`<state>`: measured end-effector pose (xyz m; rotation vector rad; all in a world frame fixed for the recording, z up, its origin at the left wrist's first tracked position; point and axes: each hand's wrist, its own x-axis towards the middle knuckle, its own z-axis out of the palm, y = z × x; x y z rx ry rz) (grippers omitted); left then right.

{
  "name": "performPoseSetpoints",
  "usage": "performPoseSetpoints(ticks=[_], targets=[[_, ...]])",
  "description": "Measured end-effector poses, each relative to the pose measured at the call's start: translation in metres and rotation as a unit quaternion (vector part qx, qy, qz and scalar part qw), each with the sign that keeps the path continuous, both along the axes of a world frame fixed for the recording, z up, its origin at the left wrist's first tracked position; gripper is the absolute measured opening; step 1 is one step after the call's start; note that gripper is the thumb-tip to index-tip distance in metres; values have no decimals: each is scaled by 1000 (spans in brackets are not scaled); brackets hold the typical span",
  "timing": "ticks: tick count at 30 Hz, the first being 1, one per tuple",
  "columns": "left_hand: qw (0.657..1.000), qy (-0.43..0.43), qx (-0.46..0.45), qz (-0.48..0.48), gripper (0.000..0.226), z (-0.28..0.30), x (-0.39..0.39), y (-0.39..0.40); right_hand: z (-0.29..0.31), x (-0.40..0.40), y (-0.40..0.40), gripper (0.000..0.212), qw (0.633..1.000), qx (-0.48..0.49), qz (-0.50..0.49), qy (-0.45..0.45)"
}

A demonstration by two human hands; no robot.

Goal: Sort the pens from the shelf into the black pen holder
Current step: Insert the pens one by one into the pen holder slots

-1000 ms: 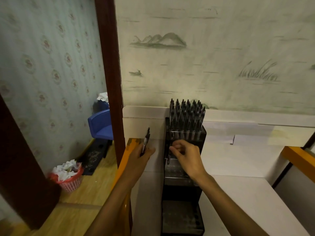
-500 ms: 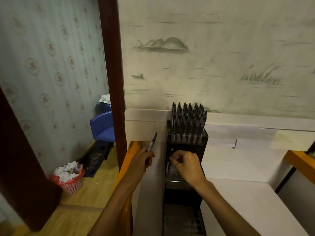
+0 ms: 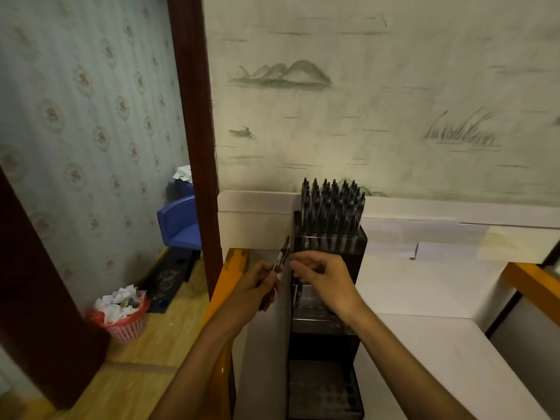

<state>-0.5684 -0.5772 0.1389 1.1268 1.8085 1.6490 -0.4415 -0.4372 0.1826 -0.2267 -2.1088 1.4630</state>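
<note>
the tall black tiered pen holder (image 3: 325, 304) stands on the white counter (image 3: 424, 344), close to the pale painted wall. its top tier is packed with upright dark pens (image 3: 331, 207), while the lower tiers show rows of holes. the left hand (image 3: 257, 291) has its grip clamped on a slim dark pen with a silvery tip (image 3: 282, 254), held tilted with the top leaning toward the holder's left edge. the right hand (image 3: 325, 280) hovers over the middle tier with fingers curled, fingertips just beside that pen; whether its grip actually touches or pinches the pen cannot be told. another pen (image 3: 298, 294) stands at the left side of the middle tier, just under the right hand. off to the left, on the wooden floor, sit a blue plastic chair (image 3: 178, 222) and a pink basket full of crumpled paper (image 3: 122, 316).
</note>
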Motion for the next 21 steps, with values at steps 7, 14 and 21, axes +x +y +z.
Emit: performPoseSetpoints(ticks=[7,14,21], targets=[[999,23,-12,-25,19,4,8,2,-6,-1,-2,14,997,-72,16,7],[996,75,-40,23,15,7,13,3,3,2,8,13,990,-132,-26,48],[965,235,-69,93,18,15,17,-2,7,15,25,14,984,84,-151,32]])
